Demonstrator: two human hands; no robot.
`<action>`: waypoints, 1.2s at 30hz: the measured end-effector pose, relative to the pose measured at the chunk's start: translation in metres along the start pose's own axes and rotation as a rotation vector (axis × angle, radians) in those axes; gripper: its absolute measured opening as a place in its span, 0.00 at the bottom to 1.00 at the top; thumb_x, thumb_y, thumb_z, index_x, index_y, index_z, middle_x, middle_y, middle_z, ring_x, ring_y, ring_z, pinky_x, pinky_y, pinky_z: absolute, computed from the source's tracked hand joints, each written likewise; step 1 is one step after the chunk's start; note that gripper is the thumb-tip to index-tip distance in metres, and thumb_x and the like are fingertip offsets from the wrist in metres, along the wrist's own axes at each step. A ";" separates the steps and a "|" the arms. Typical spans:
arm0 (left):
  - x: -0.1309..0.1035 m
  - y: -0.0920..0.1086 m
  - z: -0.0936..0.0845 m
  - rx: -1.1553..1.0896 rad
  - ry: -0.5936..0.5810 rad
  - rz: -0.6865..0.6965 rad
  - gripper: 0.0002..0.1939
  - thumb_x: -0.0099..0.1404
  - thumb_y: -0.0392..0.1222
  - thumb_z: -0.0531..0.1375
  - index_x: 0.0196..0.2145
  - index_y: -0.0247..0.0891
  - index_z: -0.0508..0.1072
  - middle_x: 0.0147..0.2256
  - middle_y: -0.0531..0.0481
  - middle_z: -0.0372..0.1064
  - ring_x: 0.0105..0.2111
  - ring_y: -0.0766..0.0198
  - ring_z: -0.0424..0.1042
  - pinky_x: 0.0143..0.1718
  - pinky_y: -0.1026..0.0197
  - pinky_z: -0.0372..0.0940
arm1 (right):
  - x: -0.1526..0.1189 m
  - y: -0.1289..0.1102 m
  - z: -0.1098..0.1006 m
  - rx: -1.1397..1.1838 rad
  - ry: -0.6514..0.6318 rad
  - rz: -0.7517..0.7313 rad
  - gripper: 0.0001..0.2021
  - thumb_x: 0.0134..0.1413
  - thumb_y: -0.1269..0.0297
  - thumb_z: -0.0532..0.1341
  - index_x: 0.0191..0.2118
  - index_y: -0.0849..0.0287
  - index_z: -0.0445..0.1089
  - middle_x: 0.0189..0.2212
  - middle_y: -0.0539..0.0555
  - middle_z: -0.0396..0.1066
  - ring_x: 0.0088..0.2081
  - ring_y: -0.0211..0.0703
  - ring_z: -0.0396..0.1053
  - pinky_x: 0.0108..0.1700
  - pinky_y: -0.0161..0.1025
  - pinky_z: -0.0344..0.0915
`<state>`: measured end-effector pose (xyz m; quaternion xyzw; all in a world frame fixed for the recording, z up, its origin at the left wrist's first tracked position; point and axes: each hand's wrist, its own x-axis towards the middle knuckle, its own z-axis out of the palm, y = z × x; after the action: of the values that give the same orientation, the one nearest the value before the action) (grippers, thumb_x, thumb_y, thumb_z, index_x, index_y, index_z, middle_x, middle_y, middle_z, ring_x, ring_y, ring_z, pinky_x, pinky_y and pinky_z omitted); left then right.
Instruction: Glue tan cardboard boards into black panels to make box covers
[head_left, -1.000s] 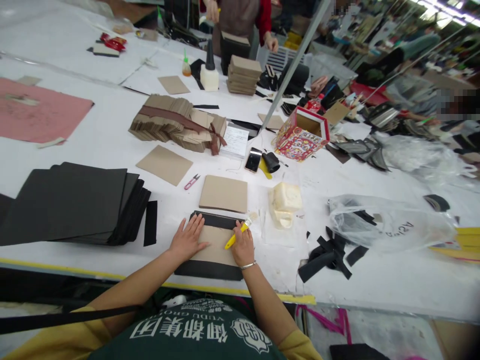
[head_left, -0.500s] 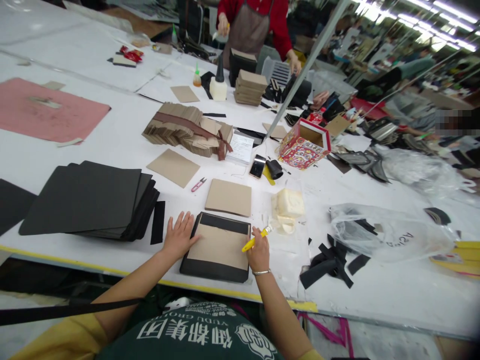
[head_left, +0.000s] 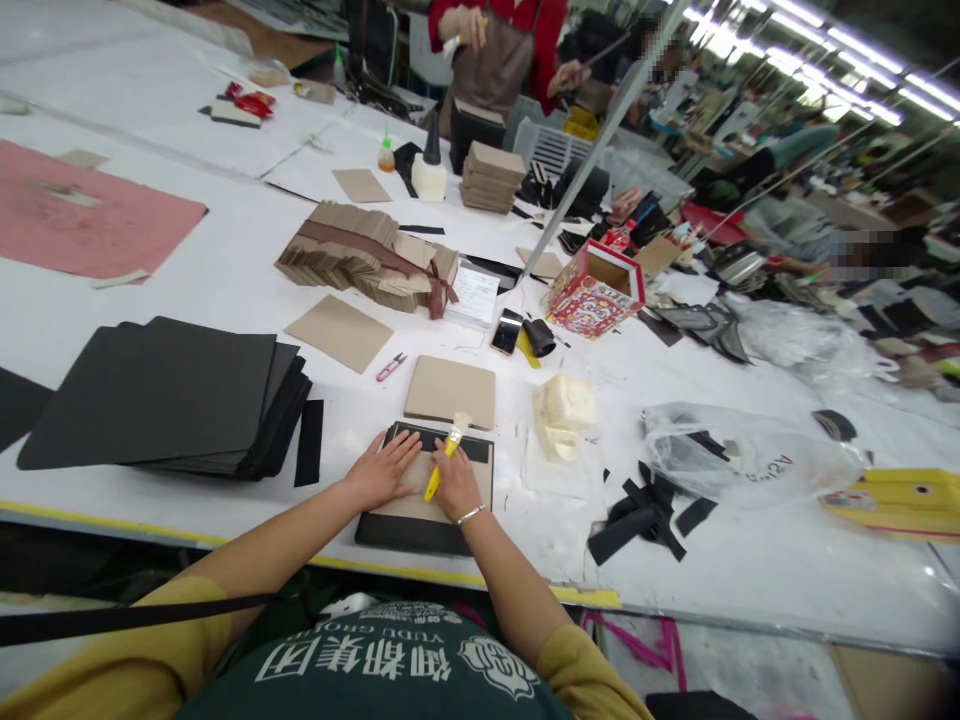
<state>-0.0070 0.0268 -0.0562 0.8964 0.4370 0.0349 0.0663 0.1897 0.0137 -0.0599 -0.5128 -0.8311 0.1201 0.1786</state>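
Observation:
My left hand [head_left: 384, 472] lies flat with fingers spread on the upper left of a tan board [head_left: 420, 503], which rests on a stack of black sheets [head_left: 412, 535]. A yellow-handled brush [head_left: 433, 482] is held in my right hand [head_left: 456, 484], bristles pointing up and away from me. The right hand rests on the same board, close to the left. Just beyond lies a small pile of tan boards [head_left: 450, 390]. A cream-coloured cut-open plastic container [head_left: 566, 410] stands to the right of it.
Large black sheets [head_left: 165, 395] are piled on the left, beside a black strip [head_left: 309, 442]. Pink thread snips [head_left: 391, 367], fanned tan boards [head_left: 360, 255], a phone [head_left: 506, 331] and a red box [head_left: 598, 290] lie farther back. Black scraps [head_left: 637, 515] and a plastic bag [head_left: 742, 455] are right. A co-worker [head_left: 495, 60] stands opposite.
My right hand has moved left with the brush, from the stack's right edge onto the board. My left hand has shifted inward and up onto the board's upper part.

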 end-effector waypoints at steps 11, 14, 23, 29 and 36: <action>-0.002 -0.034 -0.016 0.008 0.051 0.054 0.17 0.64 0.41 0.48 0.48 0.40 0.67 0.52 0.45 0.62 0.55 0.57 0.55 0.55 0.51 0.47 | -0.026 0.030 -0.022 -0.151 0.062 0.140 0.16 0.54 0.73 0.51 0.49 0.63 0.60 0.42 0.61 0.67 0.47 0.47 0.62 0.48 0.44 0.60; 0.012 -0.038 -0.020 -0.045 -0.017 0.161 0.15 0.63 0.34 0.47 0.42 0.37 0.70 0.44 0.42 0.67 0.46 0.58 0.63 0.47 0.55 0.56 | -0.004 0.009 -0.016 -0.207 -0.038 0.060 0.13 0.56 0.72 0.50 0.47 0.60 0.63 0.38 0.59 0.67 0.41 0.45 0.63 0.42 0.39 0.60; 0.039 -0.042 -0.029 -0.025 -0.154 0.264 0.11 0.60 0.31 0.49 0.31 0.34 0.71 0.32 0.43 0.67 0.36 0.58 0.65 0.35 0.58 0.59 | 0.038 -0.011 -0.008 -0.332 -0.234 -0.051 0.11 0.59 0.69 0.48 0.42 0.59 0.65 0.29 0.57 0.65 0.34 0.44 0.60 0.35 0.36 0.55; 0.056 -0.051 -0.035 -0.081 -0.194 0.208 0.10 0.59 0.35 0.50 0.30 0.35 0.71 0.32 0.45 0.68 0.36 0.60 0.67 0.35 0.61 0.59 | 0.050 -0.009 -0.009 -0.335 -0.282 -0.094 0.11 0.59 0.69 0.47 0.43 0.59 0.64 0.29 0.57 0.66 0.34 0.44 0.61 0.35 0.36 0.56; 0.053 -0.065 -0.036 -0.212 -0.187 0.215 0.10 0.56 0.42 0.56 0.35 0.37 0.70 0.35 0.48 0.67 0.37 0.61 0.66 0.37 0.63 0.59 | 0.058 -0.007 -0.010 -0.285 -0.262 0.038 0.12 0.54 0.72 0.51 0.45 0.58 0.62 0.30 0.57 0.67 0.34 0.45 0.64 0.34 0.36 0.58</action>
<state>-0.0294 0.1111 -0.0296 0.9253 0.3243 0.0042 0.1966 0.1650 0.0628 -0.0378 -0.5287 -0.8459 0.0702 -0.0077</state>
